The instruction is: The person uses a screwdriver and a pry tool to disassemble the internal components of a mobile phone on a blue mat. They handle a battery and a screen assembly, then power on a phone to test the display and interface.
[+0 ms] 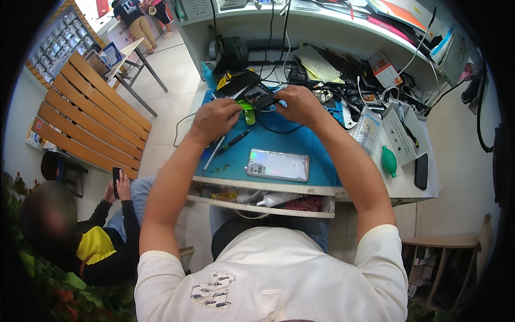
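My left hand [214, 117] is closed at the back of the blue mat [284, 153], its fingertips around what looks like a thin pale tool [238, 94], beside a bright green item [244, 104]. My right hand [295, 102] grips the edge of a dark, phone-sized device [260, 96], which lies over a black object and cables. A pale phone [277, 165] with a camera block lies on the mat below my hands. A dark pen-like tool [234, 141] and a slim silver tool [212, 154] lie beside my left hand.
A cluttered shelf [332, 16], cables, a white box [402, 131], a green air blower [389, 161] and a black phone [421, 172] surround the mat. An open drawer [257, 201] is below. A seated person [96, 241] holds a phone at left, near a slatted bench [91, 118].
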